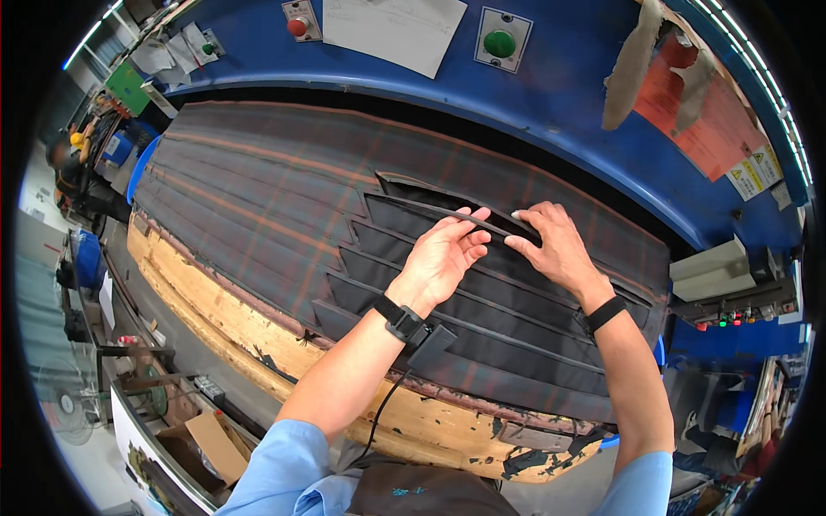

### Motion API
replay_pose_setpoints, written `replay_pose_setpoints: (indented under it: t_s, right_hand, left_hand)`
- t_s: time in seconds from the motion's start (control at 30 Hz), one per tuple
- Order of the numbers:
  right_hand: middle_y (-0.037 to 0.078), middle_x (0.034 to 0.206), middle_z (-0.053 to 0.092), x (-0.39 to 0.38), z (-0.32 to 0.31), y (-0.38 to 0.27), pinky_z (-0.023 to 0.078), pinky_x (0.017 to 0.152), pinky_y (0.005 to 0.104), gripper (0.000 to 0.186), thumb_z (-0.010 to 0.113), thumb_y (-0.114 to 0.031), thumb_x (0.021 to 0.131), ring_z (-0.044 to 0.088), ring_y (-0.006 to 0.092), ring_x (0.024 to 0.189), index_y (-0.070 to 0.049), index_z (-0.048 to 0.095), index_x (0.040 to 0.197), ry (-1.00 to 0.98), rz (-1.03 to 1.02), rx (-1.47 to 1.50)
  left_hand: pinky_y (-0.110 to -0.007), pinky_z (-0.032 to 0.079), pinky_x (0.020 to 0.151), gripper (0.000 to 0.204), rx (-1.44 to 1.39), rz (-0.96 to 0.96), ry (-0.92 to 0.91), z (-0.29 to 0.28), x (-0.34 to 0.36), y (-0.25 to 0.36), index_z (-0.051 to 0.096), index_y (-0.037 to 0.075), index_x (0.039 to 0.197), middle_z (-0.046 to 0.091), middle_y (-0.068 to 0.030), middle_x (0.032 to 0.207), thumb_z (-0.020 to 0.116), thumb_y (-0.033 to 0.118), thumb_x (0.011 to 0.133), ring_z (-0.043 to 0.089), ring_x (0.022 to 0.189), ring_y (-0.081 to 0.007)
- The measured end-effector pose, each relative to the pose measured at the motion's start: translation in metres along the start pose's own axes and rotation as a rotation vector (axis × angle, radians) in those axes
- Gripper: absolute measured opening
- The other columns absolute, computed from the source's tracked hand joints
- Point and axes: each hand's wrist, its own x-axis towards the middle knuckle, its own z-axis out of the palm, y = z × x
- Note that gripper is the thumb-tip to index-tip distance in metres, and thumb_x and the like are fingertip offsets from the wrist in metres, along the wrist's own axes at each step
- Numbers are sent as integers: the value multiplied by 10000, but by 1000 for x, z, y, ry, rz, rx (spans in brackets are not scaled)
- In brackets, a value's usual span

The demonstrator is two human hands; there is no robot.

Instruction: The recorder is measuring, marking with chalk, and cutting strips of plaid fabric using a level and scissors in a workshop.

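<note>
Dark plaid fabric [258, 185] with thin orange lines lies spread before me, and several pleats stand up in its middle and right part. One long raised pleat edge [400, 204] runs toward both hands. My left hand [439, 258], palm turned up and fingers curled, has this edge between its fingers. My right hand [555, 245] pinches the same edge between thumb and fingers, a little farther right. Lower pleats [447, 297] lie in overlapping rows nearer to me. Part of the grip is hidden by the fingers.
A worn wooden board edge [232, 318] with black scraps runs along the near side. Behind the fabric rises a blue machine panel [551, 112] with a green button [499, 44] and red button [298, 27]. An open cardboard box [215, 447] sits lower left. Another person [77, 181] is far left.
</note>
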Motion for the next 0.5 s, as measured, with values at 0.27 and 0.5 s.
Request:
replay_pose_setpoints:
  t_s: [0.27,0.5]
  right_hand:
    - [108,1172,641,7,0,12,481,975,432,363,723,-288,943,583,318,1109,-54,703,1219,-47,48,22]
    - [105,1183,635,-3,-19,-10,543,899,423,340,703,-81,919,632,322,1066,-108,694,1258,100,-104,-80]
  left_hand:
    - [-356,581,828,221,36,-2,0,-3,-4,2,572,39,1210,652,-157,1333,651,101,1014,689,991,-240]
    - [-401,581,857,384,164,-108,18,8,-38,12,552,10,1252,619,-189,1306,695,272,1010,690,1022,-277]
